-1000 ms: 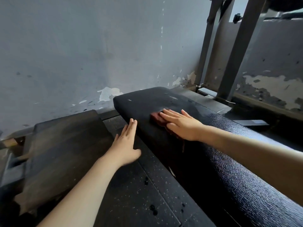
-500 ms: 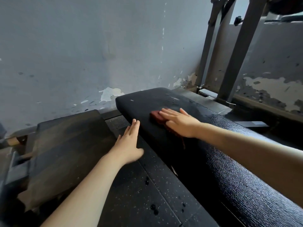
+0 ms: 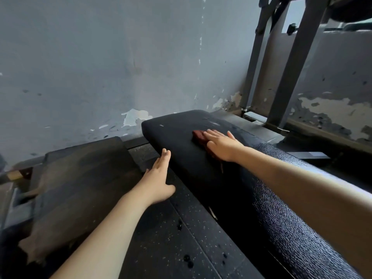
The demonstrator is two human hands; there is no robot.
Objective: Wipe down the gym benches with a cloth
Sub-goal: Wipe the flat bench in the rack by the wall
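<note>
Press right hand (image 3: pixel 221 146) flat, fingers straight, on the red cloth (image 3: pixel 198 135) lying near the far end of the gym bench (image 3: pixel 175 133); sweep long overlapping strokes to the edge. Brace with left hand (image 3: pixel 159 178), fingers straight, at the bench's side.

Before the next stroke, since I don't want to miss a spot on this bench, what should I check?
1. The cloth is under the right hand: ok, flat fingers press it down.
2. The cloth lies on the bench top: ok.
3. The left hand is off the top: ok, it is open beside the bench's edge.
4. The left hand braces the bench: cannot tell, its fingertips are at the edge.
5. The far end is wiped: cannot tell, faint streaks show there.
</note>
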